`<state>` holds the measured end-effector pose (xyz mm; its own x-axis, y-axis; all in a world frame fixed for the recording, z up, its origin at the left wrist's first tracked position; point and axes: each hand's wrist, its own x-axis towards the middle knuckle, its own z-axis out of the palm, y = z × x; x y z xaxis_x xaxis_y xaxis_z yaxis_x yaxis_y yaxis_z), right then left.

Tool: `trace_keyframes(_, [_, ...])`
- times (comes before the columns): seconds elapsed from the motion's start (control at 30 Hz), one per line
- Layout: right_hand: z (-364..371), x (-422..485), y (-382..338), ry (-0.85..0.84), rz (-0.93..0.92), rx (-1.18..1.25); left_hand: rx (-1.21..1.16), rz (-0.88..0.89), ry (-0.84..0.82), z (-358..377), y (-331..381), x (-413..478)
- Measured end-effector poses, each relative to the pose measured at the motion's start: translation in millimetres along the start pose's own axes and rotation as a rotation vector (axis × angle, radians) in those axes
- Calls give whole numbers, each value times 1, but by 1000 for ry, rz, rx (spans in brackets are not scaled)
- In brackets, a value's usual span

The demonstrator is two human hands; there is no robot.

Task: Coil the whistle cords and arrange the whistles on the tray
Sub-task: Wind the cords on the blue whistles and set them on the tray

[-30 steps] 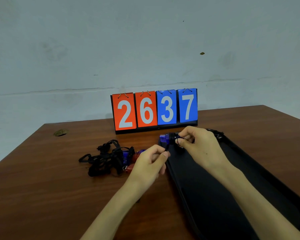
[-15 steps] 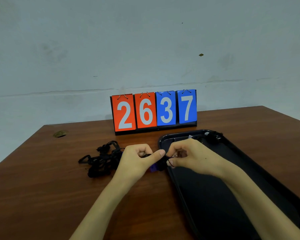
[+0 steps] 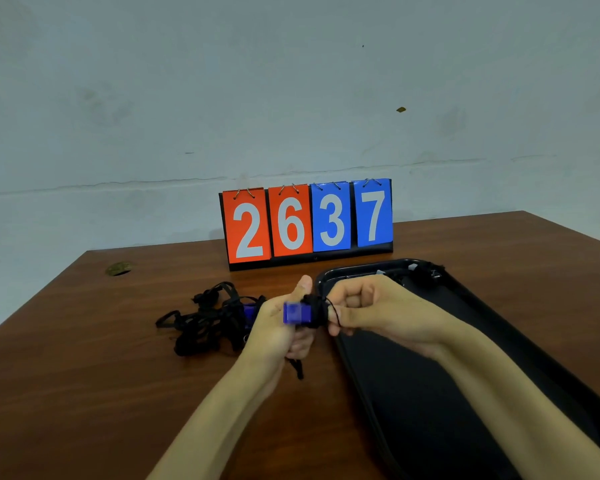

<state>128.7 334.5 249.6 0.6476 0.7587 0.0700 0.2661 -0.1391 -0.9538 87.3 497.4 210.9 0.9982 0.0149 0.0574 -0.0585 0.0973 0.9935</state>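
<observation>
**Brown wooden surface (image 3: pixel 84 393), grey wall: two hands on a blue whistle (image 3: pixel 296 312) at the tray edge**

Wall behind is plain grey with a crack line. A flip scoreboard (image 3: pixel 307 221) stands at the far edge of the surface and reads 2 6 on red cards, 3 7 on blue.

The black tray (image 3: pixel 413 393) lies on the right and runs from mid-surface toward the near right corner. Only one item shows in it: a small bundle of black cord (image 3: pixel 425 271) in the far corner, with a pale bit beside it. Too small to tell whether a whistle is attached.

The blue whistle is held above the surface, just left of the tray's near-left rim, and is motion-blurred. The left hand (image 3: pixel 279 327) grips it from below, fingers curled, thumb pointing up. The right hand (image 3: pixel 371 311) has its fingers curled too and pinches the thin black cord (image 3: pixel 314 311) wound at the whistle's right end. A loose cord tail (image 3: pixel 298 368) hangs below the left hand.

Left of the hands, a tangled pile of black cords (image 3: pixel 208 318) lies on the surface, and another blue whistle (image 3: pixel 248 311) peeks out of it. A round hole (image 3: pixel 118 268) sits near the far left corner.
</observation>
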Motion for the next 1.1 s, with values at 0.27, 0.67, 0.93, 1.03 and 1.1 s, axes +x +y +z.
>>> trace_keyframes(0.27, [-4, 5, 8, 384, 94, 196, 248, 136, 36, 16, -13, -4])
trace_keyframes(0.67, [1, 14, 23, 672, 90, -453, 787, 488, 259, 7, -16, 0])
trace_keyframes(0.93, [10, 14, 23, 616, 45, -683, 492, 440, 397, 6, -6, -4])
trace_keyframes(1.03, [14, 13, 20, 601, 2, -794, 398, 382, 449, 7, -3, -4])
trace_keyframes(1.1, [16, 11, 18, 601, -16, -851, 362, 392, 469, 8, -3, -5])
